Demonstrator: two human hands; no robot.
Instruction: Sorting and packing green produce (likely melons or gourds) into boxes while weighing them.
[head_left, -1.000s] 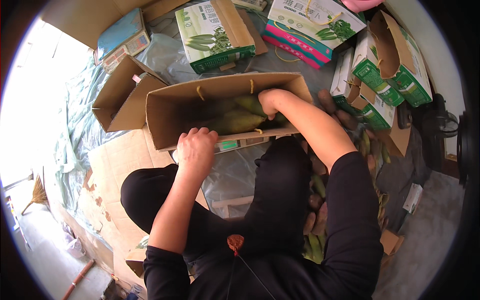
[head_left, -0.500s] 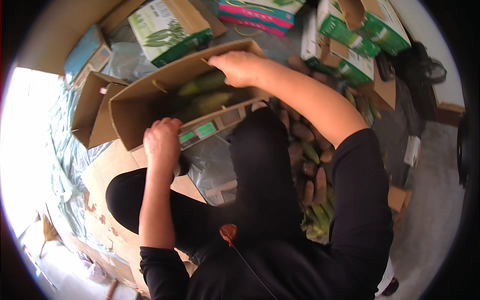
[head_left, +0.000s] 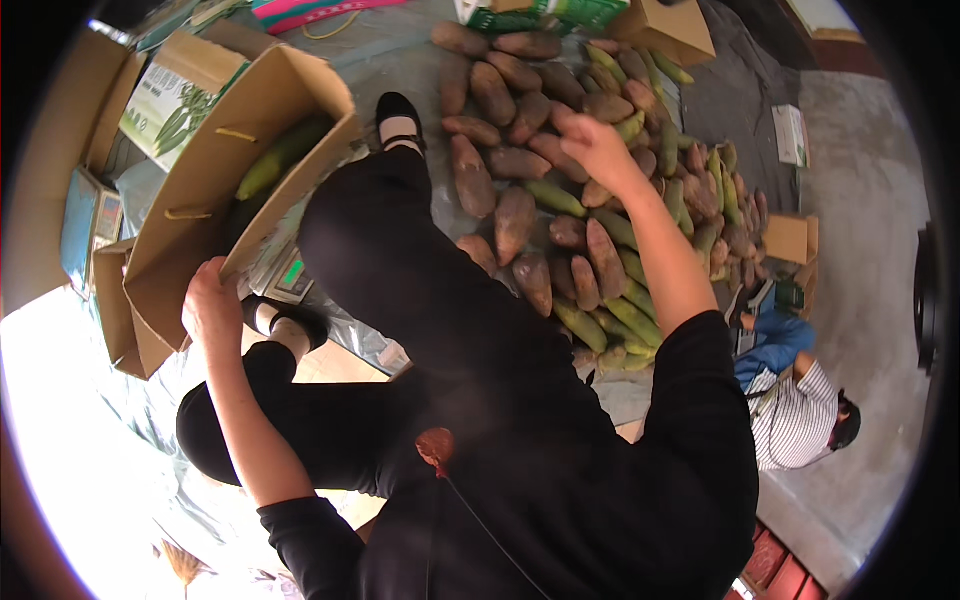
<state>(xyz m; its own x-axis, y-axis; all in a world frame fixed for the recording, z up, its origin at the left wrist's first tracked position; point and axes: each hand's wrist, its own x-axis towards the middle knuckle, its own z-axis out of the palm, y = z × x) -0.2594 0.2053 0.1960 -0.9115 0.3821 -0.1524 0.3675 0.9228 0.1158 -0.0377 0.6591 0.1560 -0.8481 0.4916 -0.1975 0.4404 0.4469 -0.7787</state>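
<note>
Right hand moved to tubers, left hand gripping carton

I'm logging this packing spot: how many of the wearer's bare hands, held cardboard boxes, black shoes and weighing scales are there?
Bare hands: 2 (left hand, right hand)
Tilted brown cardboard box gripped by the left hand: 1
Black shoes: 2
Grey weighing scale with green display: 1
Total: 6

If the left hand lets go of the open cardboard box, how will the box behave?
The cardboard box is tilted, with the left hand gripping its lower rim, so it would probably tip or drop. The green corn cobs inside might slide. Its thin flaps look bendable.
</note>
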